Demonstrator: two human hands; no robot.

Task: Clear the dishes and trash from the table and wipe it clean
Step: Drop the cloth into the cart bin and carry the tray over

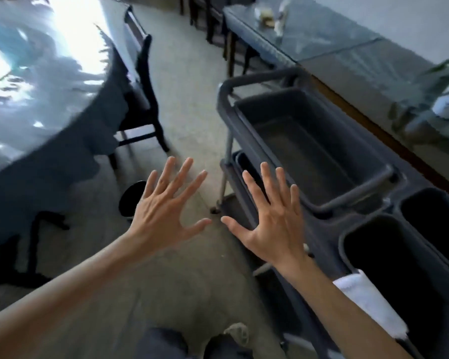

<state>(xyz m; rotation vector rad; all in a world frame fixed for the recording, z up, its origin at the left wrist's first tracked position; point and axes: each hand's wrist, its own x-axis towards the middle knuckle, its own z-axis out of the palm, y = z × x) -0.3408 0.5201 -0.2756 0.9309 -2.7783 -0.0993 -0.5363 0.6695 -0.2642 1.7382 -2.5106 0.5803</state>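
Observation:
My left hand (166, 213) and my right hand (272, 218) are stretched out in front of me over the floor, palms down, fingers spread, holding nothing. A round table (44, 104) with a glossy top and dark cloth fills the left side; glare hides what lies on it. A grey service cart (329, 221) stands at the right with an empty grey tub (308, 141) on top and two dark bins (389, 257) beside it. A white cloth (368, 304) hangs on the cart's near edge, just right of my right forearm.
A dark wooden chair (143, 81) is pushed to the round table. A small black bin (131, 200) stands on the floor under the table's edge. A long glass-topped side table (321, 37) carries small items and a potted plant (448, 92). Open floor lies between table and cart.

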